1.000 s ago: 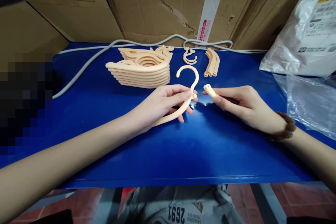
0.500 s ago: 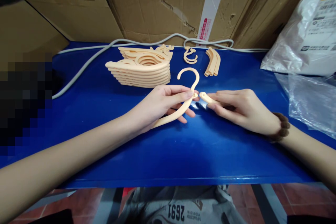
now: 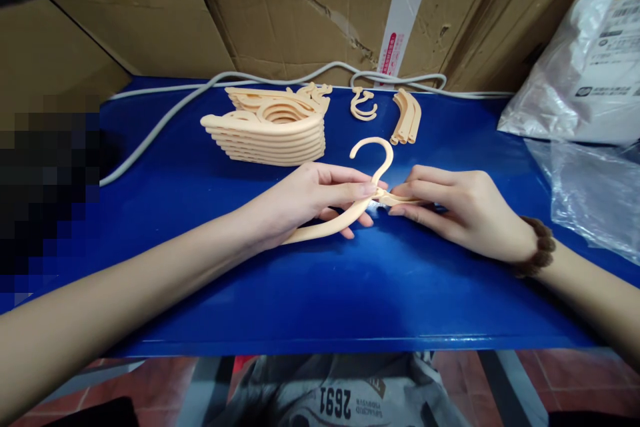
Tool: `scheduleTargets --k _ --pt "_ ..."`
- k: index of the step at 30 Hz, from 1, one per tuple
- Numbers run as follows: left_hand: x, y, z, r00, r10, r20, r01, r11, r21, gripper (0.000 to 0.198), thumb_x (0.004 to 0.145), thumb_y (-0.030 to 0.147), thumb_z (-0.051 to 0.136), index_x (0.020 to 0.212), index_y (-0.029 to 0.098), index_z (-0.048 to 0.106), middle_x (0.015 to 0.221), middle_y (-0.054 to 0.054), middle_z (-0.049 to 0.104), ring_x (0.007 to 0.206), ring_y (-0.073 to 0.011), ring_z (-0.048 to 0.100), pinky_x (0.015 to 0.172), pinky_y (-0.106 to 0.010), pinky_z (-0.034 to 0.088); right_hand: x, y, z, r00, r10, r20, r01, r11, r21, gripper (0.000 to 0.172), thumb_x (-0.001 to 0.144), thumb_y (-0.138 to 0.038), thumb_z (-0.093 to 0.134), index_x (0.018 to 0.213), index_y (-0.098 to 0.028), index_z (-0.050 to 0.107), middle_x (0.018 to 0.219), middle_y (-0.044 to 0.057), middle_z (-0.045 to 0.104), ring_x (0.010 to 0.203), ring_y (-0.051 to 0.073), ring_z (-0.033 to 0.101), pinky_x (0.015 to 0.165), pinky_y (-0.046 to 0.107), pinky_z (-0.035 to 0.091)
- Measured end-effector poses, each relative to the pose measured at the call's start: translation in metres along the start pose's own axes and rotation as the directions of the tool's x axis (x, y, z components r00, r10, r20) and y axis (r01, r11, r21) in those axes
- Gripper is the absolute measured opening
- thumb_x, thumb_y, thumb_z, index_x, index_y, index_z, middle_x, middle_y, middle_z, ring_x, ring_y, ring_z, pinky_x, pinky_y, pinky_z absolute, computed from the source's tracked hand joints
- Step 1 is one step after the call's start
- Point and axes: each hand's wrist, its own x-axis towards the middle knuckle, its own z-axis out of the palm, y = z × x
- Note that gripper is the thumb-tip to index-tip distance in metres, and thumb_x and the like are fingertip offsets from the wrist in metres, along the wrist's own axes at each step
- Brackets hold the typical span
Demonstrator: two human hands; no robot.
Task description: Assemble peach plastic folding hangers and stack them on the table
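Note:
My left hand pinches a cream plastic hanger piece, made of a hook joined to one curved arm, between thumb and fingers. The hook rises above the fingertips, curling left. My right hand is closed on a second curved hanger arm, most of it hidden under the fingers. Its end meets the joint below the hook; whether the two are locked together I cannot tell. Beyond my left hand lies a neat stack of cream hanger parts.
Loose hooks and several short curved pieces lie at the back of the blue table. A white cable runs along the rear edge before cardboard boxes. Clear plastic packaging sits at the right.
The right arm piece has come up to the joint held by my left hand, closing the gap. The hook has shifted slightly right and toward me.

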Motion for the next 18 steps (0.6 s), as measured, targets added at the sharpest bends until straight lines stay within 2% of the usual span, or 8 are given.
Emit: scheduleTargets --k 6,13,18 --pt "0.0033 -0.0019 -0.0028 1.000 0.020 0.012 -0.020 1.000 -0.015 0.011 0.085 0.017 0.072 0.094 0.019 0.078 0.086 -0.004 0.075 0.080 -0.0157 0.071 0.058 -0.019 0.058 -0.0007 -0.0019 0.0005 0.999 -0.024 0.026 0.022 0.999 0.048 0.032 0.101 -0.040 0.047 0.107 -0.020 0.072 0.089 0.005 0.069 0.074 0.013 0.065 0.064 0.024 0.043" --pt "0.0028 -0.0049 -0.0035 0.999 0.041 0.009 -0.042 0.999 0.023 0.010 0.085 0.020 0.074 0.094 0.019 0.078 0.088 -0.003 0.076 0.080 -0.0154 0.072 0.056 -0.018 0.058 -0.0002 -0.0017 0.0021 0.998 -0.052 0.038 0.050 0.998 0.046 0.033 0.102 -0.038 0.046 0.109 -0.020 0.073 0.090 0.004 0.068 0.072 0.011 0.063 0.063 0.023 0.042" --pt "0.0006 -0.0036 -0.0011 0.999 0.051 0.010 -0.051 0.997 0.049 0.008 0.088 0.018 0.070 0.092 0.019 0.077 0.084 0.002 0.075 0.081 -0.0119 0.071 0.059 -0.014 0.057 0.0001 -0.0043 -0.0011 0.995 -0.069 0.069 0.065 0.997 0.049 0.037 0.103 -0.037 0.045 0.110 -0.015 0.073 0.087 0.005 0.066 0.066 0.010 0.060 0.060 0.023 0.041"
